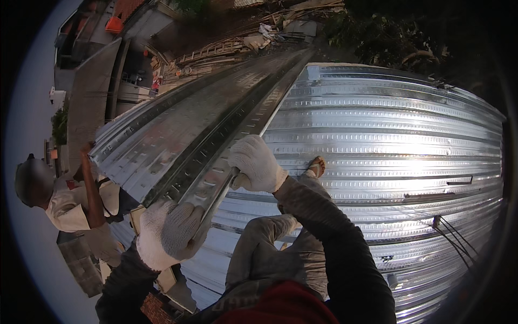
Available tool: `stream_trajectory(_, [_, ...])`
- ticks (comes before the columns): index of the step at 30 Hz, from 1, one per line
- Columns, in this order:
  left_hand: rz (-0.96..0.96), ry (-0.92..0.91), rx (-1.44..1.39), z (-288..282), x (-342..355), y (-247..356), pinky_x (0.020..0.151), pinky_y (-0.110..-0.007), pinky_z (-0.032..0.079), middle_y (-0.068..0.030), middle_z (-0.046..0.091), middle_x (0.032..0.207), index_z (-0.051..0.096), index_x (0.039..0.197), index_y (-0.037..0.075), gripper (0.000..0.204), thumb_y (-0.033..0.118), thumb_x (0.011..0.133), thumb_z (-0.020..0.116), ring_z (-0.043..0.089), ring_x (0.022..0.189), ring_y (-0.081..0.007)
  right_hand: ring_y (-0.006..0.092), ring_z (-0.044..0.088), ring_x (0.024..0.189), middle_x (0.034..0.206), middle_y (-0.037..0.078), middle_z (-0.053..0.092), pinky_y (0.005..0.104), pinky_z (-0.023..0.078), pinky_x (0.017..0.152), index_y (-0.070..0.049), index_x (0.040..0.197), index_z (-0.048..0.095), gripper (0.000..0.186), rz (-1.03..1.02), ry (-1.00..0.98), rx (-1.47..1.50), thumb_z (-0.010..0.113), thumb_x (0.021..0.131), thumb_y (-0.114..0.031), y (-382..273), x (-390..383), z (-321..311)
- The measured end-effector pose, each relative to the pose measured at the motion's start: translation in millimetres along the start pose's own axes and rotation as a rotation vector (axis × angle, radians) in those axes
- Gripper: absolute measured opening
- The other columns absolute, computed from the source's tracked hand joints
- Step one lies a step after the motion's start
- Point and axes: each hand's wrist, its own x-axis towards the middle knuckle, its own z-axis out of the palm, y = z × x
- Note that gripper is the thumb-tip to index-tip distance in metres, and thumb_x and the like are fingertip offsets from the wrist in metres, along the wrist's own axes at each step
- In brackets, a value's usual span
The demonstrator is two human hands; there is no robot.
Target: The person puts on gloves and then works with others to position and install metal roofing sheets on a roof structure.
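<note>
A long ribbed metal decking sheet (178, 135) slants up across the left of the view, its far end narrowing into the distance. My left hand (171, 232), in a white knit glove, is closed over the sheet's near corner, with the thumb side partly hidden. Farther along the same edge, my right hand (254, 164), gloved alike, grips the rim with its fingers curled under. At the left a co-worker (81, 202) in a cap and light shirt has a bare hand (87, 150) at the sheet's other corner.
Shiny ribbed metal decking (377, 129) lies under my feet and spreads to the right. Dark strips (431, 196) and a bracket with thin rods (437, 221) rest on it. Beyond the far edge, stacked timber (210, 56) and debris lie lower down. Buildings stand at left.
</note>
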Motion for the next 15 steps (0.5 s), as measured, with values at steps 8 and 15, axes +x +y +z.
stream_trajectory(8, [-0.013, 0.119, 0.017, 1.1, 37.8, -14.0, 0.063, -0.038, 0.052, -0.0058, 0.066, 0.085, 0.073, 0.092, 0.007, 0.025, 0.015, 0.069, 0.08, 0.064, 0.07, -0.0254, 0.0331, 0.061, 0.087, 0.09, 0.007, 0.063, 0.046, 0.048, 0.08, -0.014, 0.082, 0.065, 0.029, 0.052, -0.001, -0.18, 0.071, 0.056, -0.023, 33.6, 25.9, -14.4])
stream_trajectory(15, [-0.106, 0.36, 0.132, 18.0, 81.8, -17.9, 0.091, -0.05, 0.051, -0.0071, 0.073, 0.094, 0.071, 0.091, 0.008, 0.02, 0.018, 0.076, 0.078, 0.071, 0.089, -0.0304, 0.0324, 0.065, 0.079, 0.086, 0.007, 0.065, 0.0448, 0.051, 0.074, -0.013, 0.079, 0.065, 0.022, 0.018, 0.292, -0.176, 0.068, 0.058, -0.021, 60.2, 54.4, -22.5])
